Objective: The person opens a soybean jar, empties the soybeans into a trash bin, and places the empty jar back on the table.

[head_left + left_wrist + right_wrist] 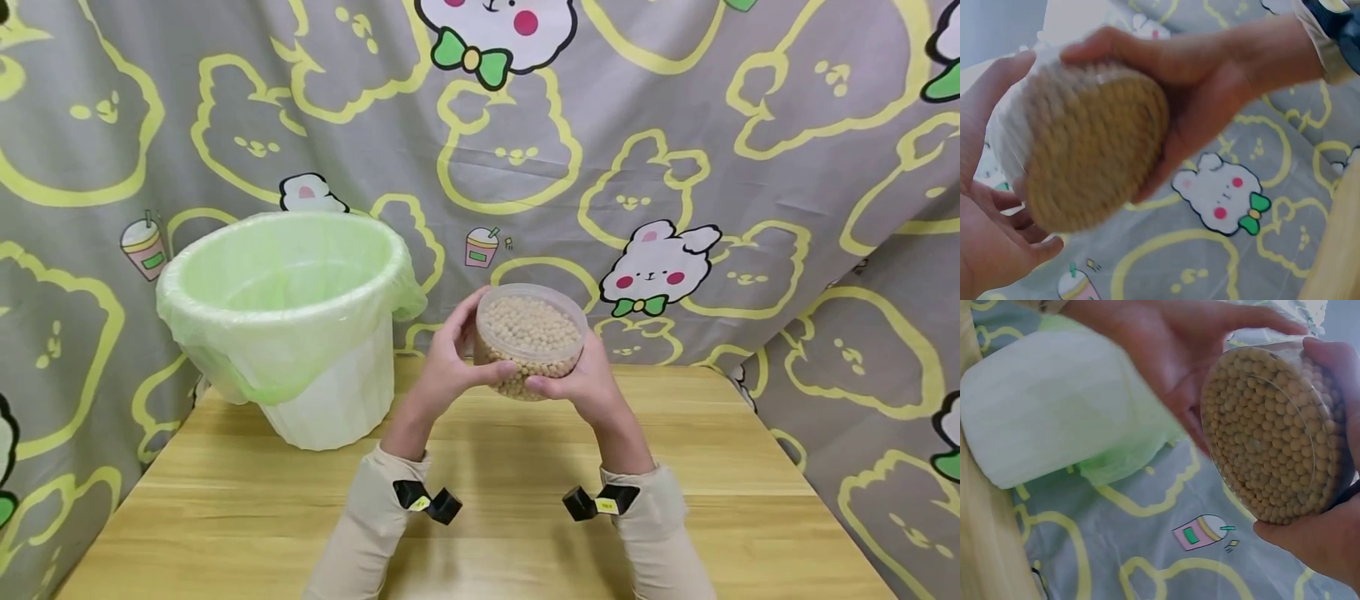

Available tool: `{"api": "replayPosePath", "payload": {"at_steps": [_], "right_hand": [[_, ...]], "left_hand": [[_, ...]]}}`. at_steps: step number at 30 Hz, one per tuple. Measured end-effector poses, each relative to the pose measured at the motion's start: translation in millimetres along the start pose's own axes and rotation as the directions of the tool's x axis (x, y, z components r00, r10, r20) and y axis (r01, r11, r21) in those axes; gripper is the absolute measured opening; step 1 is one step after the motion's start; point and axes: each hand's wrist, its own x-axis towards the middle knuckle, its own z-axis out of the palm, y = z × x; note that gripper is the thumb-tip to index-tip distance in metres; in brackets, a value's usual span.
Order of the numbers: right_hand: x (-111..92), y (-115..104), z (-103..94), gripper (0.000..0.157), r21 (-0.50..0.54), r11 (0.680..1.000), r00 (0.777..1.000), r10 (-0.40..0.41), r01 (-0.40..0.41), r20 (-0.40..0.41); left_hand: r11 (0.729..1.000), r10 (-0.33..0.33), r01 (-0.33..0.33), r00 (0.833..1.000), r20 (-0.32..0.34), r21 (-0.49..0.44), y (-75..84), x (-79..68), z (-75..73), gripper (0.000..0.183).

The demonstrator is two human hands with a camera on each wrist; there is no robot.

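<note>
Both hands hold up a round clear plastic tub of soybeans [534, 333] above the table, its top tilted toward the head camera. My left hand [453, 358] grips the tub's left side, with the thumb across the front. On the other side my right hand [588, 375] grips it, its thumb also on the front wall. The left wrist view shows the tub's bean-filled underside [1097, 150], blurred, between the two hands. Pale round beans [1266, 437] show sharply through the base in the right wrist view. Whether a clear lid covers the top, I cannot tell.
A white bin [330, 408] lined with a pale green bag [292, 333] stands on the table at the left. The wooden table [495, 533] runs beneath both arms. A grey patterned curtain [525, 225] hangs behind and along the sides.
</note>
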Motion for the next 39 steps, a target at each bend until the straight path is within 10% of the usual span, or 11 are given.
{"api": "replayPosePath", "payload": {"at_steps": [10,20,30,39], "right_hand": [[3,9,10.2,0.104,-0.085,0.996,0.996,-0.009,0.016,0.092],[-1,-17,28.2,0.107,-0.239,0.971,0.992,-0.004,-0.027,-0.128],[-1,-20,21.0,0.102,-0.094,0.996,0.997,-0.003,0.01,0.076],[0,-21,27.7,0.103,-0.203,0.978,0.999,-0.042,0.035,-0.03]], "left_hand": [[1.0,0.015,-0.015,0.999,0.041,-0.002,11.0,-2.3,-7.2,0.103],[0.985,-0.021,0.068,0.959,-0.283,0.158,15.0,-4.2,25.3,0.109],[0.999,-0.028,0.03,0.998,0.052,-0.033,14.1,-4.9,-6.8,0.111],[0.997,0.044,-0.031,0.983,-0.176,0.077,14.6,-4.2,11.4,0.106]]}}
